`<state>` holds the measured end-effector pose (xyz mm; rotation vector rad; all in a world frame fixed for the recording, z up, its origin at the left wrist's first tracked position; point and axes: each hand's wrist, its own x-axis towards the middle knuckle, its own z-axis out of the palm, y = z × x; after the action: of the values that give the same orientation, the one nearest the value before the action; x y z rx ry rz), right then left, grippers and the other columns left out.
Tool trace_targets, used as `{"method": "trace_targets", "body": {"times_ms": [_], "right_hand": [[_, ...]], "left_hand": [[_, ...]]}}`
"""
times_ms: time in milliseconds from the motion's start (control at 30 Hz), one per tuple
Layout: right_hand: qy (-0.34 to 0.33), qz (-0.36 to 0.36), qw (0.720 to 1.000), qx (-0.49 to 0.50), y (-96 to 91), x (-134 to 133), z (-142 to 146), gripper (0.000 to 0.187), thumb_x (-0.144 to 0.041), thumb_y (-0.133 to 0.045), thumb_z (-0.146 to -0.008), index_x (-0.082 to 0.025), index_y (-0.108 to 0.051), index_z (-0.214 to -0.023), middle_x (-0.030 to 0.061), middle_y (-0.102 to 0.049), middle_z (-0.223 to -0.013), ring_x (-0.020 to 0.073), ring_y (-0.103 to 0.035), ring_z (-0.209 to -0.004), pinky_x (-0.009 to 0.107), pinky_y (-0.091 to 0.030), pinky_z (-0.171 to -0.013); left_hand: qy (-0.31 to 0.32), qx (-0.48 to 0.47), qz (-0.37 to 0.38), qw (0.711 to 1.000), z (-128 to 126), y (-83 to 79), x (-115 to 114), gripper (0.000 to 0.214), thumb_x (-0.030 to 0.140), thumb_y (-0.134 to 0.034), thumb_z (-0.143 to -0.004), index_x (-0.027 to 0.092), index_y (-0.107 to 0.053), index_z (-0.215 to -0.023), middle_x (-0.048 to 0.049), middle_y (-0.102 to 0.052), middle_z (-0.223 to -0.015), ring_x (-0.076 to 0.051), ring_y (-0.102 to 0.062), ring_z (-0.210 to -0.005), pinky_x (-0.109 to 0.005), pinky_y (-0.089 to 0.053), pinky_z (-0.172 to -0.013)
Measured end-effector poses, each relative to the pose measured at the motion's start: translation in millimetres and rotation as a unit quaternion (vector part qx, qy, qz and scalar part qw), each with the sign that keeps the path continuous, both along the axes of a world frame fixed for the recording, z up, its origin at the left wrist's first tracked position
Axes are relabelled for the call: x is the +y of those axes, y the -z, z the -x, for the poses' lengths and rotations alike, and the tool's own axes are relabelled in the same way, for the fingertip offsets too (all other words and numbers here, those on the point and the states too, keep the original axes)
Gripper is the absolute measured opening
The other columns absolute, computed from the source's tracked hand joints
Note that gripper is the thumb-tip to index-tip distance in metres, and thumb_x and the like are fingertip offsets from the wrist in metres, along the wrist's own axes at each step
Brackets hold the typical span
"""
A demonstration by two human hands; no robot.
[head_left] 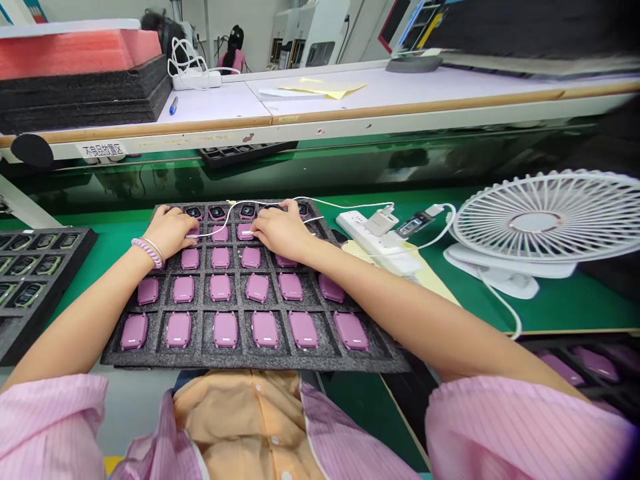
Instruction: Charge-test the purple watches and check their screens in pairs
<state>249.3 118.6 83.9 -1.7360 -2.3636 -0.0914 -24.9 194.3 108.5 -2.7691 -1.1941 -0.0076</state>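
A black foam tray [210, 360] of pink watch cases lies before me. Most of the cases, such as a pink watch case [221, 288], show their pink backs. In the far row, several watches [247, 211] have dark screens facing up. My left hand [169, 233] is at the tray's far left, its fingers closed on the end of a white cable [227, 217] against a watch case. To the right, my right hand [283, 230] pinches a white cable plug [247, 233] over another pink case in the same row. Its fingertips partly hide that case.
A white power strip [375, 240] with a plugged-in charger and a small meter [415, 225] stands right of the tray. Beyond it is a white fan [537, 223]. Another foam tray [47, 283] of watches lies left. A shelf edge [320, 127] runs across the back.
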Motion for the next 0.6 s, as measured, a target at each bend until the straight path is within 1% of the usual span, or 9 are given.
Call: {"method": "trace_targets", "body": {"times_ms": [100, 167, 233, 333, 400, 467, 500, 567, 600], "right_hand": [[0.040, 0.094, 0.983, 0.152, -9.9, 8.4, -5.4, 0.019, -0.011, -0.059, -0.103, -0.016, -0.076, -0.096, 0.0084, -0.074, -0.104, 0.0274, -0.067, -0.101, 0.036, -0.041, -0.092], [0.063, 0.158, 0.958, 0.231, -14.2, 16.6, -9.4, 0.020, -0.013, -0.057, -0.106, -0.014, -0.075, -0.096, 0.0073, -0.075, -0.098, 0.0240, -0.068, -0.091, 0.029, -0.045, -0.079], [0.079, 0.173, 0.957, 0.221, -15.3, 24.5, -10.9, 0.022, -0.015, -0.056, -0.107, -0.014, -0.075, -0.095, 0.0069, -0.075, -0.096, 0.0229, -0.068, -0.089, 0.026, -0.046, -0.074], [0.098, 0.145, 0.973, 0.148, -11.5, 31.7, -8.0, 0.022, -0.013, -0.058, -0.104, -0.016, -0.078, -0.097, 0.0079, -0.076, -0.105, 0.0273, -0.068, -0.101, 0.032, -0.047, -0.086], [0.104, 0.131, 0.978, 0.127, -6.9, 32.4, -4.9, 0.024, -0.012, -0.056, -0.104, -0.017, -0.079, -0.103, 0.0105, -0.075, -0.114, 0.0322, -0.066, -0.110, 0.039, -0.045, -0.092], [0.104, 0.121, 0.981, 0.110, -1.5, 30.7, -3.2, 0.027, -0.012, -0.053, -0.105, -0.017, -0.079, -0.108, 0.0132, -0.072, -0.120, 0.0353, -0.063, -0.114, 0.044, -0.042, -0.095], [0.101, 0.112, 0.983, 0.103, 1.3, 29.5, -3.1, 0.028, -0.012, -0.052, -0.106, -0.018, -0.079, -0.111, 0.0142, -0.071, -0.122, 0.0358, -0.062, -0.116, 0.045, -0.040, -0.096], [0.087, 0.085, 0.989, 0.087, 7.2, 27.3, -4.6, 0.028, -0.014, -0.053, -0.106, -0.018, -0.079, -0.113, 0.0154, -0.068, -0.123, 0.0356, -0.059, -0.119, 0.045, -0.037, -0.097], [0.079, 0.071, 0.991, 0.079, 10.2, 26.7, -5.9, 0.028, -0.014, -0.053, -0.106, -0.019, -0.079, -0.114, 0.0156, -0.067, -0.122, 0.0353, -0.057, -0.119, 0.044, -0.035, -0.097]], "left_hand": [[-0.020, -0.049, 0.006, 0.999, 0.2, 0.4, 8.2, 0.030, 0.038, -0.058, -0.094, 0.021, -0.076, -0.111, -0.0134, -0.079, -0.105, -0.034, -0.067, -0.111, -0.056, -0.034, -0.118], [-0.061, -0.133, 0.051, 0.988, 3.4, 1.9, 17.6, 0.036, 0.039, -0.051, -0.095, 0.019, -0.076, -0.113, -0.0128, -0.079, -0.106, -0.032, -0.070, -0.105, -0.050, -0.044, -0.111], [-0.084, -0.217, 0.129, 0.964, 7.2, 3.6, 26.8, 0.038, 0.040, -0.049, -0.095, 0.019, -0.077, -0.110, -0.0105, -0.080, -0.106, -0.029, -0.071, -0.100, -0.041, -0.052, -0.100], [-0.087, -0.251, 0.199, 0.943, 8.8, 6.4, 31.3, 0.037, 0.038, -0.047, -0.093, 0.020, -0.078, -0.101, -0.0082, -0.081, -0.104, -0.027, -0.072, -0.104, -0.037, -0.053, -0.098], [-0.099, -0.222, 0.187, 0.952, 6.0, 8.4, 26.2, 0.037, 0.042, -0.048, -0.094, 0.021, -0.077, -0.101, -0.0083, -0.081, -0.108, -0.029, -0.071, -0.111, -0.041, -0.050, -0.103], [-0.114, -0.186, 0.145, 0.965, 1.6, 10.2, 17.9, 0.039, 0.053, -0.061, -0.089, 0.023, -0.076, -0.109, -0.0087, -0.080, -0.112, -0.034, -0.070, -0.114, -0.048, -0.046, -0.107], [-0.115, -0.170, 0.124, 0.971, -0.4, 11.0, 13.9, 0.044, 0.057, -0.070, -0.083, 0.023, -0.076, -0.111, -0.0089, -0.079, -0.113, -0.035, -0.069, -0.113, -0.050, -0.044, -0.108], [-0.109, -0.157, 0.113, 0.975, -2.6, 12.0, 8.8, 0.050, 0.057, -0.081, -0.071, 0.022, -0.075, -0.107, -0.0092, -0.079, -0.110, -0.035, -0.070, -0.107, -0.050, -0.044, -0.105], [-0.108, -0.171, 0.124, 0.971, -2.3, 12.3, 8.1, 0.049, 0.057, -0.081, -0.070, 0.021, -0.074, -0.103, -0.0094, -0.079, -0.107, -0.033, -0.070, -0.103, -0.046, -0.046, -0.101]]}}
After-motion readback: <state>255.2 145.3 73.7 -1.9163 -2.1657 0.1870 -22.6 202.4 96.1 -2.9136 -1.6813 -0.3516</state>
